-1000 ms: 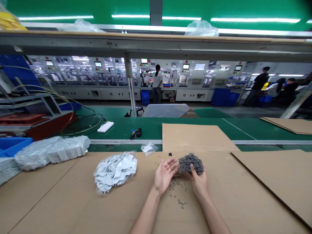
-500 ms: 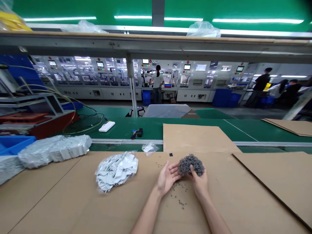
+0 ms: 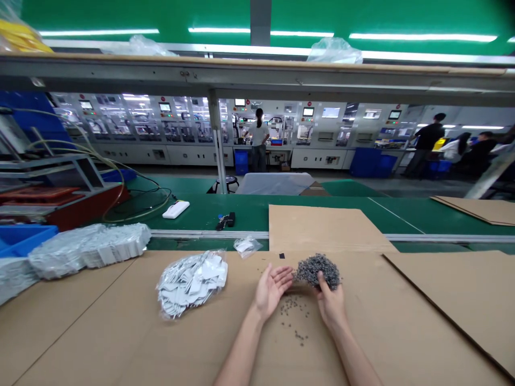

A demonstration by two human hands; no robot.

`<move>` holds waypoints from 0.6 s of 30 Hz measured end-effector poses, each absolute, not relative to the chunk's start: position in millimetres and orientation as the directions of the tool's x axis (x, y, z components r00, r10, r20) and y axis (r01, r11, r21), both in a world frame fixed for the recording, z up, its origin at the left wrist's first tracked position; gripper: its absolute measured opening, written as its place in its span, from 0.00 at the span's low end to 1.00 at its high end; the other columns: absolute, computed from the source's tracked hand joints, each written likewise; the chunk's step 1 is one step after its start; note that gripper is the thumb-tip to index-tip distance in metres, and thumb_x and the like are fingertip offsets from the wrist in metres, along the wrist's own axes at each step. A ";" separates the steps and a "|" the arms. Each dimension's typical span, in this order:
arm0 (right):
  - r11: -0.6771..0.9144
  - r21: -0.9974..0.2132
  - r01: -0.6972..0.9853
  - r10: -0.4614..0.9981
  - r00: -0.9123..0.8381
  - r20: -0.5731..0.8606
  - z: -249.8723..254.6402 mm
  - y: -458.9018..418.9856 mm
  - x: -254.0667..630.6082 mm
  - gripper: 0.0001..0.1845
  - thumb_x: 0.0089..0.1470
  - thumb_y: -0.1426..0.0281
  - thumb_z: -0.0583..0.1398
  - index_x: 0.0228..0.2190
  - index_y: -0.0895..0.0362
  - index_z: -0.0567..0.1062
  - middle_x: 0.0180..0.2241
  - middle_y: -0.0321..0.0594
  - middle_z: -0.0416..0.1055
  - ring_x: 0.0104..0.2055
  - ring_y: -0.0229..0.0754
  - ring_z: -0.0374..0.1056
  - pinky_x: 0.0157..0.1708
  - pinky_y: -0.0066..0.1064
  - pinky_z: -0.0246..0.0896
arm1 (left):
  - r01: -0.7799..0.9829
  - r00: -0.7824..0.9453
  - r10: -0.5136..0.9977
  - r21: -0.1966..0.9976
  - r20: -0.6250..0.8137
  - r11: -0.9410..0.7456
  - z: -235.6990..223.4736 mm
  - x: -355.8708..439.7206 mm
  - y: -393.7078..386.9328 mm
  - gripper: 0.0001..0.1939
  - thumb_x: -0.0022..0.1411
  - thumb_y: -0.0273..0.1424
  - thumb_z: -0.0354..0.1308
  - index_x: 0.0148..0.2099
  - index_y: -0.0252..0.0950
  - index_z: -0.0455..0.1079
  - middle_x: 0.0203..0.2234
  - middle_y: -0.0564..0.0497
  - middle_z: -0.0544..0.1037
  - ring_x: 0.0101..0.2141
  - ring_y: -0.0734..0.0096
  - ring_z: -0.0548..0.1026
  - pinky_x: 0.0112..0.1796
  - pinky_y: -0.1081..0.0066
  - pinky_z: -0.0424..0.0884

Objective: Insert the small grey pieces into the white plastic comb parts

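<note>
A clump of small dark grey parts (image 3: pixel 317 269) is held in my right hand (image 3: pixel 332 305), the thumb lying over its near side. Just left of it is my left hand (image 3: pixel 270 292), palm up and fingers stretched out, holding nothing; its fingertips are close to the clump's left edge. Between my wrists, several loose grey parts (image 3: pixel 293 306) are scattered on the cardboard sheet (image 3: pixel 193 348). Further left lies a clear plastic bag of flat white pieces (image 3: pixel 193 281).
Behind my hands are a small clear bag (image 3: pixel 247 245), a black square (image 3: pixel 282 255), keys (image 3: pixel 225 221) and a white device (image 3: pixel 176 209). Wrapped white stacks (image 3: pixel 92 245) and a blue bin (image 3: pixel 24 239) stand left. A raised cardboard edge (image 3: pixel 442 311) runs along the right.
My left hand has drawn slightly left, away from the clump. The right hand has shifted a little right with the clump, uncovering more loose parts on the cardboard.
</note>
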State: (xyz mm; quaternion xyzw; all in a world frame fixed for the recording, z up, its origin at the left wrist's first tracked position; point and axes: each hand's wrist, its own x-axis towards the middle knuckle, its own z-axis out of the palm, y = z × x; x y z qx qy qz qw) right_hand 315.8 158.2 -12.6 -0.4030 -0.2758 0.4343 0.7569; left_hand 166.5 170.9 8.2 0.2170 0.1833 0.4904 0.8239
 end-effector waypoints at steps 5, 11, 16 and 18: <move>0.278 -0.898 -0.343 0.851 0.521 0.064 -12.1 157.7 315.0 0.31 0.35 0.64 0.65 0.43 0.54 0.62 0.40 0.42 0.69 0.42 0.46 0.65 0.38 0.40 0.64 | -0.663 0.542 0.837 0.570 -0.083 0.486 4.9 168.4 172.4 0.26 0.58 0.44 0.43 0.43 0.24 0.65 0.36 0.37 0.72 0.33 0.62 0.72 0.40 0.64 0.63; 0.298 -0.851 -0.431 0.882 0.466 0.072 -11.4 158.2 314.7 0.25 0.40 0.63 0.62 0.42 0.53 0.64 0.41 0.41 0.69 0.42 0.45 0.65 0.39 0.40 0.63 | -0.661 0.438 0.886 0.612 -0.154 0.434 3.4 167.2 175.4 0.23 0.59 0.41 0.45 0.41 0.23 0.67 0.36 0.36 0.72 0.32 0.66 0.72 0.36 0.69 0.65; 0.273 -0.891 -0.362 0.862 0.503 0.060 -15.4 158.8 315.8 0.29 0.36 0.64 0.65 0.42 0.53 0.63 0.40 0.41 0.69 0.41 0.46 0.65 0.37 0.40 0.64 | -0.712 0.483 0.874 0.554 -0.061 0.432 4.8 168.0 174.1 0.24 0.59 0.41 0.44 0.44 0.24 0.65 0.40 0.36 0.71 0.38 0.63 0.70 0.41 0.67 0.63; 0.288 -0.861 -0.420 0.884 0.461 0.071 -16.5 159.0 316.1 0.28 0.39 0.64 0.63 0.43 0.52 0.62 0.41 0.41 0.69 0.42 0.46 0.65 0.37 0.40 0.64 | -0.727 0.452 0.889 0.545 -0.078 0.418 6.2 167.0 174.2 0.23 0.59 0.40 0.44 0.43 0.23 0.66 0.40 0.36 0.70 0.40 0.63 0.69 0.43 0.67 0.62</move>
